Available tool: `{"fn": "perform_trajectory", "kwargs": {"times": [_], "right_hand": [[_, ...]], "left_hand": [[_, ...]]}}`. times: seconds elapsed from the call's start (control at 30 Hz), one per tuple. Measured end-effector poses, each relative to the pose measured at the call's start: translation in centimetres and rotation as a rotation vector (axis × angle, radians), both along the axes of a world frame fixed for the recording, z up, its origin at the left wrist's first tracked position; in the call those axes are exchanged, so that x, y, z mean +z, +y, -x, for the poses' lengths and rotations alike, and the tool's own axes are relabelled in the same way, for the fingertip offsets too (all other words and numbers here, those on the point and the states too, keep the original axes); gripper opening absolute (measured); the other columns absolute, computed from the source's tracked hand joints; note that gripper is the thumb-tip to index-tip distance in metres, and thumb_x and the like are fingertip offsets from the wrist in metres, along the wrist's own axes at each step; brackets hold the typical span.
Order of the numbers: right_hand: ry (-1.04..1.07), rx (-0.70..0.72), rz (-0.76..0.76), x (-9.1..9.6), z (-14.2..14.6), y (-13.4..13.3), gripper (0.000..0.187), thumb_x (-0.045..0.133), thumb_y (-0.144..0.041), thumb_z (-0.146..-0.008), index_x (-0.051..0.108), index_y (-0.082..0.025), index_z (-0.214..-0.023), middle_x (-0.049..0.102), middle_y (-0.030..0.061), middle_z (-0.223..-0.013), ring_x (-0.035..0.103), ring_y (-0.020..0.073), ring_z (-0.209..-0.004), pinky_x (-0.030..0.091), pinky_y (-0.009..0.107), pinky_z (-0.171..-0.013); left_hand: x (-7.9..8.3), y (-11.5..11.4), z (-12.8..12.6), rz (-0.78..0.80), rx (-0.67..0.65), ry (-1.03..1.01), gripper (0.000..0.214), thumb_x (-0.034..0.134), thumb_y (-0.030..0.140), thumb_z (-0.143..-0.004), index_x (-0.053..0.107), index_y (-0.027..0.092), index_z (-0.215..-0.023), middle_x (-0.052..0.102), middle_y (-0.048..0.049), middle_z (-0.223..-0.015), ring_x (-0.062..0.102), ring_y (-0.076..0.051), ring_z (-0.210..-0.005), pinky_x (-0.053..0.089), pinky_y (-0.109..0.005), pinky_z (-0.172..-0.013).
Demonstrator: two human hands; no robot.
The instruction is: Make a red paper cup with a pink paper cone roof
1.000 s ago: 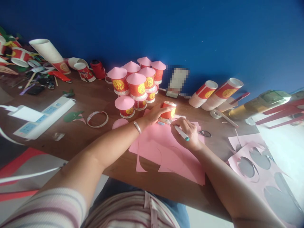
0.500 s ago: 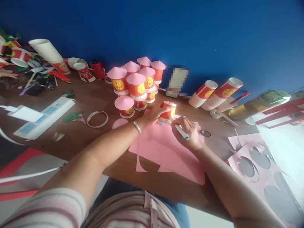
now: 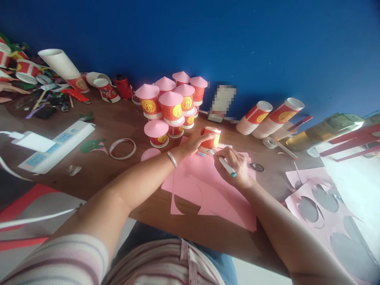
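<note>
My left hand [image 3: 194, 143] is closed around the side of a red paper cup [image 3: 211, 139] with a yellow print, which stands near the far edge of the pink paper sheets [image 3: 204, 178]. In my right hand [image 3: 236, 166] is a white marker [image 3: 227, 166] with a green end, its tip side close to the base of the cup. Dark strokes show on the white band at the cup's bottom. The fingers of my right hand partly hide the marker's tip. Scissors [image 3: 257, 167] lie just right of the paper.
Cups with pink cone roofs [image 3: 172, 107] stand stacked behind my left hand. Two stacks of paper cups [image 3: 283, 114] lean at the right, near a tape roll [image 3: 270, 142] and a gold bottle [image 3: 314, 128]. A power strip [image 3: 56, 146] and a tape ring [image 3: 122, 149] lie left.
My right hand and the marker have shifted very slightly beside the cup's base. My left hand keeps its hold on the cup. The whole view has moved a little.
</note>
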State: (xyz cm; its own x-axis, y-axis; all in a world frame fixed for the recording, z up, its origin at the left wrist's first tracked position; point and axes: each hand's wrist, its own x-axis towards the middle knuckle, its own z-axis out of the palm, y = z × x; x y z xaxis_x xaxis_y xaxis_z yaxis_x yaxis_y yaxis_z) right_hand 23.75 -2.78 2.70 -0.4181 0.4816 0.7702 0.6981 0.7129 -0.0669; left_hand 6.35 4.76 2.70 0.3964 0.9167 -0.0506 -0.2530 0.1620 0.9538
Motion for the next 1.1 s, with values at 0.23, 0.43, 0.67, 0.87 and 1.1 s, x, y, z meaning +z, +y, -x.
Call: {"fn": "perform_trajectory", "kwargs": {"times": [0.23, 0.43, 0.67, 0.87, 1.1], "right_hand": [[0.007, 0.032, 0.028, 0.30, 0.01, -0.28, 0.020, 0.055, -0.005, -0.092, 0.053, -0.023, -0.085, 0.062, -0.0037, -0.070, 0.055, 0.0103, -0.057, 0.040, 0.024, -0.056], [0.014, 0.006, 0.008, 0.36, 0.04, -0.24, 0.021, 0.056, -0.004, -0.091, 0.053, -0.023, -0.082, 0.058, -0.0055, -0.066, 0.052, 0.0095, -0.053, 0.038, 0.025, -0.054], [0.011, 0.014, 0.041, 0.04, 0.00, -0.18, 0.019, 0.056, -0.006, -0.091, 0.055, -0.023, -0.084, 0.062, -0.0039, -0.069, 0.056, 0.0107, -0.057, 0.041, 0.024, -0.056], [0.013, 0.029, 0.030, -0.01, -0.01, -0.13, 0.018, 0.056, -0.006, -0.091, 0.055, -0.023, -0.086, 0.062, -0.0039, -0.069, 0.056, 0.0108, -0.057, 0.040, 0.024, -0.055], [0.007, 0.052, 0.067, 0.18, 0.02, -0.24, 0.019, 0.056, -0.005, -0.091, 0.057, -0.023, -0.088, 0.065, -0.0031, -0.072, 0.060, 0.0114, -0.061, 0.042, 0.024, -0.056]], "left_hand": [[-0.08, 0.17, -0.01, -0.003, -0.023, -0.013, 0.036, 0.075, 0.036, -0.088, 0.072, 0.013, -0.115, 0.071, -0.0049, -0.090, 0.066, -0.016, -0.080, 0.054, -0.026, -0.069], [0.09, 0.00, 0.05, -0.012, -0.012, 0.032, 0.034, 0.073, 0.036, -0.090, 0.073, 0.014, -0.115, 0.068, -0.0032, -0.079, 0.064, -0.015, -0.070, 0.052, -0.026, -0.065], [-0.06, 0.13, -0.02, -0.025, -0.015, 0.014, 0.033, 0.075, 0.035, -0.088, 0.073, 0.013, -0.113, 0.070, -0.0048, -0.086, 0.065, -0.015, -0.075, 0.051, -0.024, -0.066], [0.00, 0.09, 0.03, -0.025, -0.032, 0.018, 0.038, 0.076, 0.039, -0.086, 0.072, 0.013, -0.114, 0.071, -0.0052, -0.088, 0.066, -0.017, -0.079, 0.052, -0.026, -0.069], [-0.18, 0.29, -0.05, -0.065, -0.045, 0.008, 0.035, 0.077, 0.041, -0.084, 0.071, 0.013, -0.105, 0.070, -0.0054, -0.087, 0.065, -0.017, -0.080, 0.052, -0.027, -0.070]]}}
